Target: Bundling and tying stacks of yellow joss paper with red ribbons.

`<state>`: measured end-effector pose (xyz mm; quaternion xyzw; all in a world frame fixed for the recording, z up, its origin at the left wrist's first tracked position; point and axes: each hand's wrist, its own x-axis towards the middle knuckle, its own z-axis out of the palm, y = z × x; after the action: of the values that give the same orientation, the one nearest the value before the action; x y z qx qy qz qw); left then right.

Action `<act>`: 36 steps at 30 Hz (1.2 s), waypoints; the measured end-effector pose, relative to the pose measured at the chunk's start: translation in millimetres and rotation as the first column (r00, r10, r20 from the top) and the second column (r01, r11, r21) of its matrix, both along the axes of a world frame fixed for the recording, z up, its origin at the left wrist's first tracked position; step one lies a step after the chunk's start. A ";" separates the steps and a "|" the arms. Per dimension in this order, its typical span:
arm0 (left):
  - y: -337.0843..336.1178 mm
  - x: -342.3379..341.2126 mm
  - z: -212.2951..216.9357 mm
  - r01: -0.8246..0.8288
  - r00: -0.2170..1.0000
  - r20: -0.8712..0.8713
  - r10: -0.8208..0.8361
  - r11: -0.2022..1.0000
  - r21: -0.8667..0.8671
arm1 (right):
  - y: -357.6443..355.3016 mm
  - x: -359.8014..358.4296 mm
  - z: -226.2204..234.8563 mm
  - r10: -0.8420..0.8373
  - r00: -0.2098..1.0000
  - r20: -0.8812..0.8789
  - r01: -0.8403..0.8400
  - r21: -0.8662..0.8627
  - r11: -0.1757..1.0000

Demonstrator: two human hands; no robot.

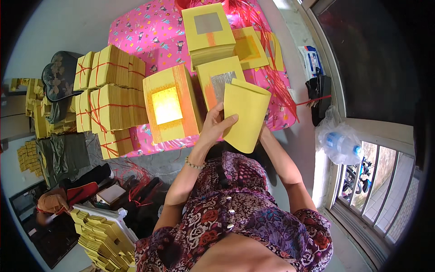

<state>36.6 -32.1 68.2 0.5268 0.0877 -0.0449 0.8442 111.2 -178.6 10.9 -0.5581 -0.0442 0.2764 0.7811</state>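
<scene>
A folded sheet of yellow paper is held up in front of me, its top edge curled over. My left hand grips its left side, thumb across the front. Behind the right edge of the paper is my right hand, its fingers hidden. Just beyond stands a stack of yellow paper with a silver square, partly covered by the held sheet. To its left sits a thick stack with a shiny gold square and orange bands. A taller silver-square stack rises farther back.
Bundles of yellow paper tied with red string pile up at the table's left. Red plastic strings trail down the right of the pink patterned tablecloth. A plastic bag with a bottle hangs by the barred window. Folded yellow pieces lie at lower left.
</scene>
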 end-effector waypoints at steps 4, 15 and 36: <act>0.9 -0.5 -1.3 -0.060 0.995 -0.087 0.049 0.990 -0.126 | 1.9 -7.3 14.5 -0.014 0.993 -0.120 0.008 -0.054 0.998; 13.3 2.3 -0.4 -0.177 0.973 -0.134 0.188 0.980 0.088 | -2.7 -17.3 46.8 0.062 0.998 -0.024 -0.064 -0.128 0.990; -14.5 -16.8 2.6 -0.013 0.996 -0.083 0.011 1.000 -0.014 | -31.6 -43.6 41.2 0.041 0.992 0.122 -0.030 -0.088 0.996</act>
<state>19.8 -46.6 70.7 0.5178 0.1255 -0.0624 0.8440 67.6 -210.2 52.1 -0.6065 -0.0903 0.2568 0.7470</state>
